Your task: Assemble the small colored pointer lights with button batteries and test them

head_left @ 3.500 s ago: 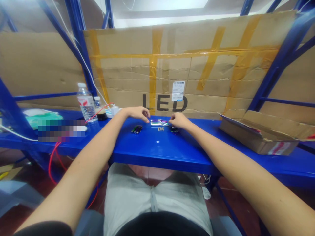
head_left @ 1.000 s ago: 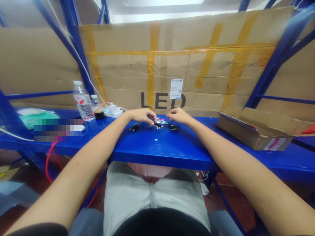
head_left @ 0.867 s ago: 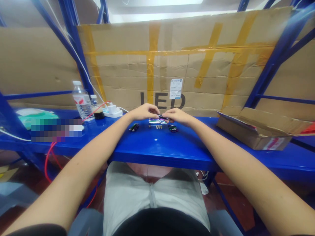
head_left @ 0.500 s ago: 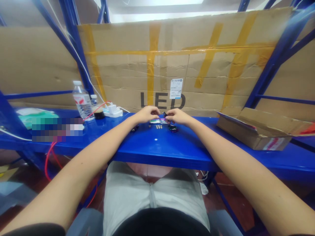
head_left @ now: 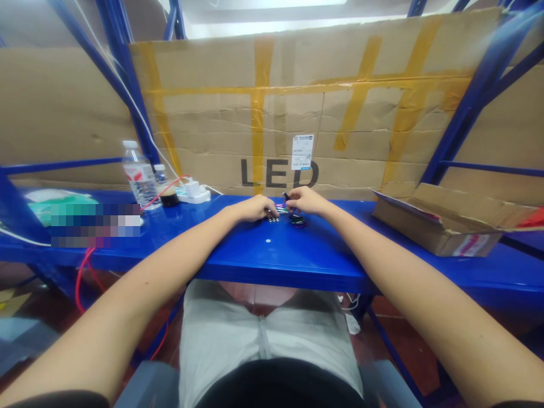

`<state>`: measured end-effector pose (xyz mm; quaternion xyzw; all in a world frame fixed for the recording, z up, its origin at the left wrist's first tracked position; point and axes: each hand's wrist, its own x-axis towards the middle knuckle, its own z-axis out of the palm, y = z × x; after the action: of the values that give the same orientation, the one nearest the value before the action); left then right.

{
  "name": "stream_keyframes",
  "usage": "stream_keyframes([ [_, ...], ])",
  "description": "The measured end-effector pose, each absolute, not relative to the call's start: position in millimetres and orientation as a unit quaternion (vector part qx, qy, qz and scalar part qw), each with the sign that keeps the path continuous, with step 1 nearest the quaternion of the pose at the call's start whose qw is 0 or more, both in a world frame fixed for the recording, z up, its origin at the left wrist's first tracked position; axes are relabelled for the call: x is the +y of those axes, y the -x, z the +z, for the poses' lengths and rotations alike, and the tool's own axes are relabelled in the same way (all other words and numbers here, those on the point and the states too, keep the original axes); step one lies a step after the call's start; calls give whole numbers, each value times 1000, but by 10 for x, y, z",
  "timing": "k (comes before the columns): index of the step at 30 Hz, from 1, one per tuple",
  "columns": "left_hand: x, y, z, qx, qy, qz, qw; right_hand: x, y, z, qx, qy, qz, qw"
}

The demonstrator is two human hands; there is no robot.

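My left hand (head_left: 260,208) reaches down over the table, its fingers bent together at a group of small shiny metallic pieces (head_left: 274,220). Whether a piece is pinched between the fingertips is too small to make out. My right hand (head_left: 306,201) is closed on a small dark cylindrical piece (head_left: 286,196), held tilted above the table. Slim coloured pen-like rods (head_left: 281,208) lie between the two hands, partly hidden. Just below my right hand rests a pile of dark, shiny coloured parts (head_left: 297,221).
An open cardboard box (head_left: 442,235) stands on the blue table (head_left: 272,258) at the right. To the left are a water bottle (head_left: 140,175), a small bottle of dark liquid (head_left: 169,195) and a white power strip (head_left: 195,195). A large cardboard sheet (head_left: 204,124) stands behind.
My left hand has moved down and slightly nearer, from above the rods to the small metallic pieces. My right hand stays almost in place, still holding the dark piece.
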<state>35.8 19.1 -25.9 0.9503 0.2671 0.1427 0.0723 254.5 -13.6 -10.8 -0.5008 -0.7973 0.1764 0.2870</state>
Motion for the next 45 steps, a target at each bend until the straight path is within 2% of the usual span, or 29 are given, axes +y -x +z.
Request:
stream_keyframes([
  [10,198,-318,-227,305,-938,148,70,-155,-2540,-103,-797,503,177,284],
  [18,181,-300,-203,269,-948,150,80,-222,-2525,-70,-801,505,166,277],
  [25,159,-266,-138,356,-925,124,57,-238,-2523,-59,-800,511,158,272],
  [33,98,-245,-92,444,-889,101,48,-327,-2455,-11,-800,483,210,288],
  [45,75,-309,-99,501,-854,119,82,-297,-2462,-31,-812,489,166,270],
])
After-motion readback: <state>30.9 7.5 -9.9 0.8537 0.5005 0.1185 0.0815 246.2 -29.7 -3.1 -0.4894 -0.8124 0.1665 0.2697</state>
